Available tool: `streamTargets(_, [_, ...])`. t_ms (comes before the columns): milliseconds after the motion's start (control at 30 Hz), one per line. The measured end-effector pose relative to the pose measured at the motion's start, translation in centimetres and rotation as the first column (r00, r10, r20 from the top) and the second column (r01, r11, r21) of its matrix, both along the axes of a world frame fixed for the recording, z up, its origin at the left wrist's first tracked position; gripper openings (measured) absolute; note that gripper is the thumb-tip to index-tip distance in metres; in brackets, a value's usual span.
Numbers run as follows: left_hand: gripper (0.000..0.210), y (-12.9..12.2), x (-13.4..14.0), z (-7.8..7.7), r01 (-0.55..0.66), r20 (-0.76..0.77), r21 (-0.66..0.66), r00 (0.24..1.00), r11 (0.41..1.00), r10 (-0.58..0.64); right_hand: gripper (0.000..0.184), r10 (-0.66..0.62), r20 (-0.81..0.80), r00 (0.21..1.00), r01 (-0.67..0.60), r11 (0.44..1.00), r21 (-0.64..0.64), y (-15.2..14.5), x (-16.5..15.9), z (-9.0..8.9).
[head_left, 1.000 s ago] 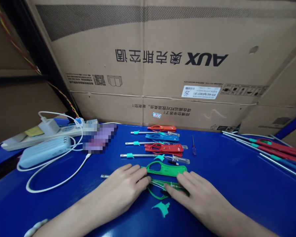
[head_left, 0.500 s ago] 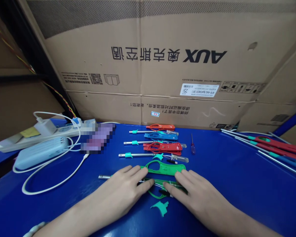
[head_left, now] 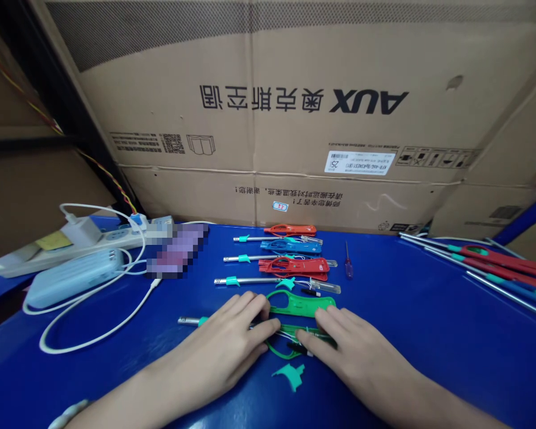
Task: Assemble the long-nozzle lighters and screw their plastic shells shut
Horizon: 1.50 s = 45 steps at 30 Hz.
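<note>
My left hand (head_left: 237, 332) is closed at the left end of a green half-shell (head_left: 286, 356) of a long-nosed lighter, its thumb at the white wires. The metal tube (head_left: 188, 320) of that lighter sticks out leftward from under the hand. At the half-shell's right end, my right hand (head_left: 351, 338) grips with its thumb on the inside parts. A black igniter piece (head_left: 297, 348) lies by that thumb. Just beyond is the other green half-shell (head_left: 301, 304), near the fingertips of both hands. A turquoise trigger (head_left: 291, 376) lies on the table nearer me. Fingertip contacts are partly hidden.
Behind are opened red (head_left: 295, 268), blue (head_left: 290, 246) and orange lighter shells (head_left: 292, 230) with tubes. A small screwdriver (head_left: 349, 268) lies right of them. Lighters (head_left: 495, 262) lie far right. A power bank (head_left: 75, 277), cables and power strip (head_left: 116, 238) occupy the left. A cardboard box (head_left: 268, 131) stands behind.
My left fingers have curled in and lifted slightly off the far green half-shell's left end. More of the turquoise collar on the tube shows. My right hand has barely moved.
</note>
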State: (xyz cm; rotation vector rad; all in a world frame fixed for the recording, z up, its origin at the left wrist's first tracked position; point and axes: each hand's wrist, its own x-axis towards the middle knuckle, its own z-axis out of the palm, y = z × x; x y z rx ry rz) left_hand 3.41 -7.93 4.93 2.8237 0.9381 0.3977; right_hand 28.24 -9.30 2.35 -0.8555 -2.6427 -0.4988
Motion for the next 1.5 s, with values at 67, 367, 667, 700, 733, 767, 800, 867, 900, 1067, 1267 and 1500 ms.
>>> streamTargets(67, [0.025, 0.01, 0.07, -0.03, -0.005, -0.001, -0.009, 1.0, 1.0, 0.005, 0.029, -0.002, -0.009, 1.0, 0.002, 1.0, 0.004, 0.01, -0.04, 0.01])
streamTargets(367, [0.021, -0.18, 0.43, -0.01, -0.049, -0.036, -0.085, 0.998, 0.995, 0.046, 0.029, -0.007, -0.015, 1.0, 0.007, 1.0, 0.002, 0.02, -0.02, -0.06])
streamTargets(667, [0.018, -0.18, 0.62, -0.15, -0.079, -0.049, -0.073, 0.996, 0.994, 0.076, 0.028, -0.026, -0.012, 1.0, 0.026, 1.0, 0.002, -0.01, 0.05, -0.43])
streamTargets(700, [0.017, -0.16, 0.63, -0.22, -0.078, -0.053, -0.066, 0.996, 0.995, 0.075, 0.028, -0.026, -0.013, 1.0, 0.026, 1.0, 0.004, -0.01, 0.06, -0.44])
streamTargets(733, [0.017, -0.15, 0.62, -0.28, -0.077, -0.059, -0.059, 0.996, 0.995, 0.073, 0.028, -0.026, -0.013, 1.0, 0.026, 1.0, 0.008, -0.01, 0.07, -0.44])
streamTargets(767, [0.017, -0.15, 0.62, -0.33, -0.077, -0.065, -0.055, 0.995, 0.995, 0.074, 0.028, -0.028, -0.015, 1.0, 0.028, 1.0, 0.015, -0.01, 0.07, -0.45])
streamTargets(800, [0.016, -0.16, 0.62, -0.37, -0.079, -0.072, -0.054, 0.995, 0.995, 0.075, 0.028, -0.03, -0.018, 0.999, 0.03, 0.999, 0.02, -0.01, 0.07, -0.45])
streamTargets(867, [0.016, -0.22, 0.62, -0.36, -0.085, -0.084, -0.056, 0.993, 0.995, 0.08, 0.029, -0.035, -0.016, 0.999, 0.036, 0.999, 0.021, -0.02, 0.07, -0.45])
streamTargets(900, [0.016, -0.25, 0.62, -0.31, -0.087, -0.089, -0.059, 0.993, 0.994, 0.082, 0.029, -0.033, -0.013, 0.999, 0.034, 0.999, 0.021, -0.03, 0.06, -0.45])
streamTargets(1067, [0.017, -0.12, 0.42, 0.27, -0.078, -0.076, -0.113, 0.995, 0.991, 0.069, 0.031, -0.018, -0.015, 1.0, 0.018, 1.0, 0.021, -0.07, 0.08, -0.32])
streamTargets(1267, [0.015, 0.35, -0.17, 0.36, -0.057, 0.006, -0.192, 0.998, 0.98, 0.06, 0.038, 0.0, -0.014, 1.0, 0.0, 1.0, -0.005, 0.31, 0.32, -0.07])
streamTargets(1500, [0.017, 0.48, -0.08, -0.19, -0.032, 0.026, -0.164, 0.999, 0.986, 0.037, 0.025, -0.006, -0.035, 0.999, 0.003, 0.997, -0.082, 0.7, 0.65, 0.18])
